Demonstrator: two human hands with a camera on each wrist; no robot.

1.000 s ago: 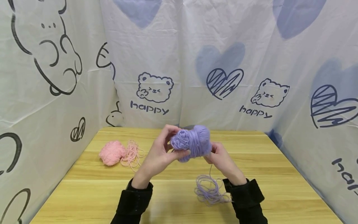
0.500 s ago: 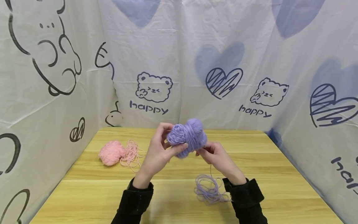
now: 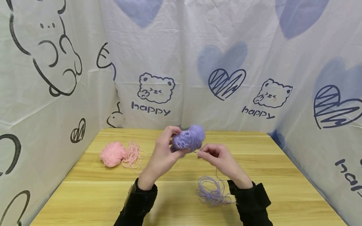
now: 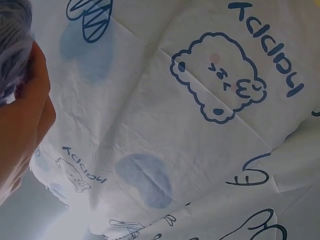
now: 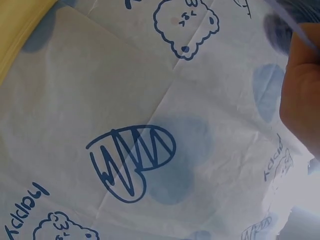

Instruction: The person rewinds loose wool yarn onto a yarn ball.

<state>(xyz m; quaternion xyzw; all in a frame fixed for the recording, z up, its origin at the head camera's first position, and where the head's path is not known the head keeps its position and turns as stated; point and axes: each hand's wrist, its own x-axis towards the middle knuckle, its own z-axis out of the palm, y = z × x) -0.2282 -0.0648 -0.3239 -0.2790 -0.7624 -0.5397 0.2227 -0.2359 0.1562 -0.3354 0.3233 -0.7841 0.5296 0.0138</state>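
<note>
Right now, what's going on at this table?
A person is handling purple yarn above a wooden table. The left hand grips the purple yarn ball, held up off the table. The right hand pinches a strand beside the ball, and that strand runs down to a loose purple pile on the table. A pink yarn ball with loose pink strands lies untouched at the left.

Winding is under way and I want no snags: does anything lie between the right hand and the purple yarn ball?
Nothing visible does. The left hand holds the purple yarn ball above the wooden table; the right hand pinches its strand just beside it. The loose purple yarn loops lie below, the pink yarn ball far left.
</note>
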